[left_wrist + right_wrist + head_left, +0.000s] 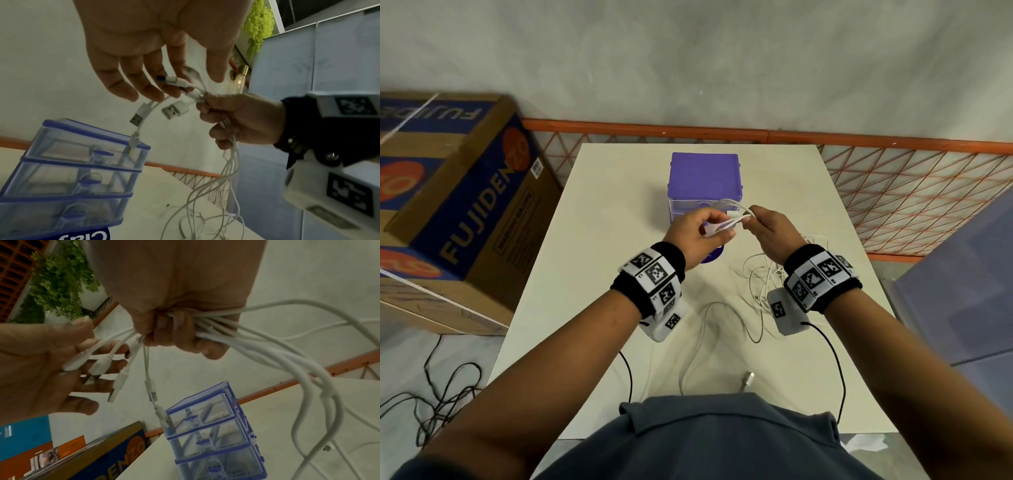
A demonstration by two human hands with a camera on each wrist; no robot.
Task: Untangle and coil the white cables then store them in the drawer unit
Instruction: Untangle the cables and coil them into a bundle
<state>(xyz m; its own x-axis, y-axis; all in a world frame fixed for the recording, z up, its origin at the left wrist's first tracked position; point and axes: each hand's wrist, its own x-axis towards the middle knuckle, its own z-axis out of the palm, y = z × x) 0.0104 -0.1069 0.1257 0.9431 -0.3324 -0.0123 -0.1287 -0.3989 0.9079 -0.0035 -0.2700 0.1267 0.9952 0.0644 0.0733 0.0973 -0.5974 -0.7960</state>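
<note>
A purple drawer unit (705, 178) (72, 170) (216, 434) with clear drawers, all closed, stands at the table's far middle. Just in front of it and above the table, my right hand (767, 226) (236, 116) (174, 313) grips a bundle of several white cables (736, 214) (228, 170) (287, 345) in its fist. Their USB plugs (172, 112) (119, 382) stick out toward my left hand (709, 226) (164, 73) (51, 369). Its fingers are spread and nearly straight, and some plugs lie across them with the thumb apart. The rest hangs to a loose tangle (760, 281) on the table.
One white cable (698, 342) runs toward me, with a plug (747, 378) near the white table's (585, 274) front edge. A large cardboard box (458, 205) sits on the left, an orange mesh fence (893, 192) behind, a blue-grey cabinet (962, 291) on the right. Black cords (438, 401) lie on the floor.
</note>
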